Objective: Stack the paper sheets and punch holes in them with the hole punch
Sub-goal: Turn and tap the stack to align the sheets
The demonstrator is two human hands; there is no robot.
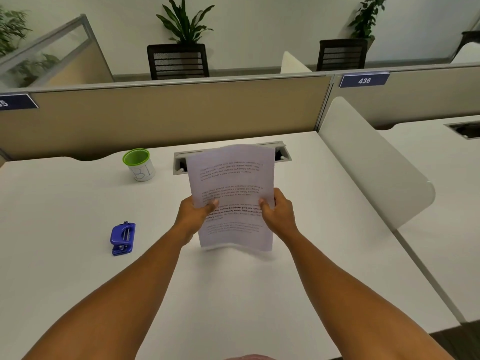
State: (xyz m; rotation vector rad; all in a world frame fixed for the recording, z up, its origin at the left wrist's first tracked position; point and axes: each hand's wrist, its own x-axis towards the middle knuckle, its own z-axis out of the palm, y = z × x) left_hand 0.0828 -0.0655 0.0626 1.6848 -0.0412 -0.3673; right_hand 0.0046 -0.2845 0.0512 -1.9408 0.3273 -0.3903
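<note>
Forearms reach straight out, both hands gripping the paper sheets (231, 196) upright, bottom edge resting on the tabletop (78, 268). Left hand (193, 216) and right hand (279, 211) pinch opposite side edges, thumbs in front. Blue hole punch (122, 238) lies apart, leftward.

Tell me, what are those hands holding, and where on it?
Both hands, left and right, grip the printed white paper sheets by their side edges, below the middle, holding them upright on the white desk.
</note>
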